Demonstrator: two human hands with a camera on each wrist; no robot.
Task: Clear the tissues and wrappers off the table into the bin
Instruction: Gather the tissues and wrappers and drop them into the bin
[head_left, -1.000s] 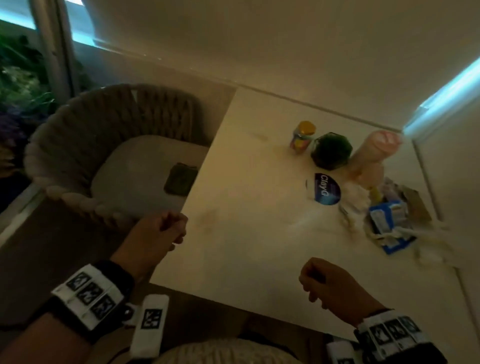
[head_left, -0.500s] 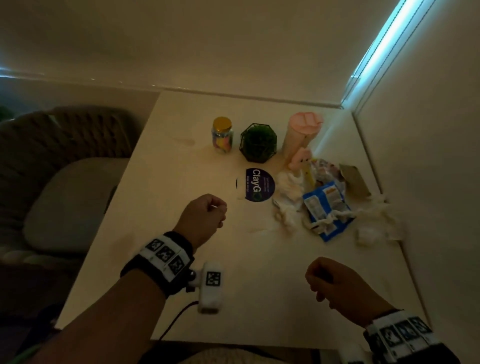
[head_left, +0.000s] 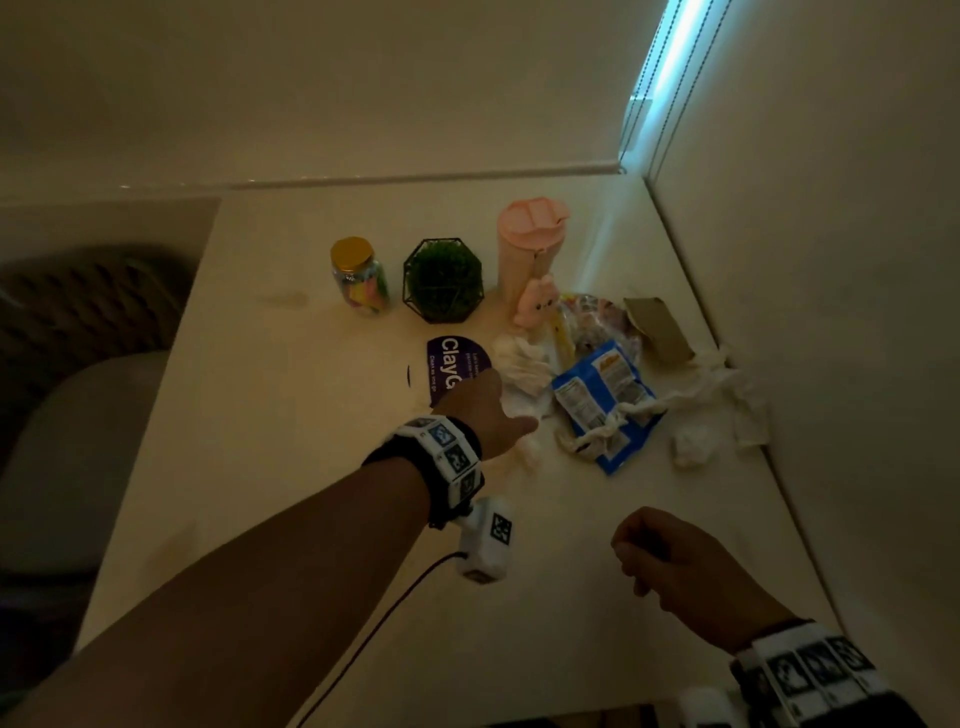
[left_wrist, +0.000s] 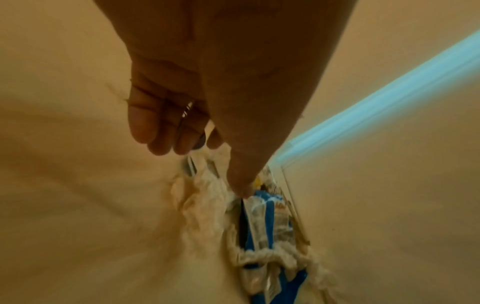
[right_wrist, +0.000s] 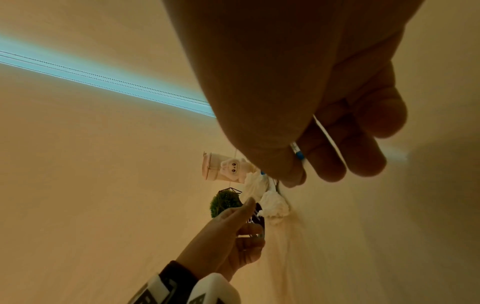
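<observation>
Crumpled white tissues lie beside a blue snack wrapper with a twisted tissue across it. A small tissue ball and more tissue sit by the right wall. A brown wrapper and a clear printed wrapper lie behind them. My left hand reaches over the near tissues, fingers loose and thumb stretched out. In the left wrist view that hand hovers just above the tissue, holding nothing. My right hand hangs loosely curled and empty over the table's front. No bin is in view.
A sweets jar with a gold lid, a green plant in a wire holder, a pink tumbler and a pink toy stand at the back. A purple round sticker is on the table. A woven chair stands to the left.
My view swung from the chair to the table. The left hand moved from the table's left edge forward and right to the tissues and uncurled its fingers. The right hand stayed put.
</observation>
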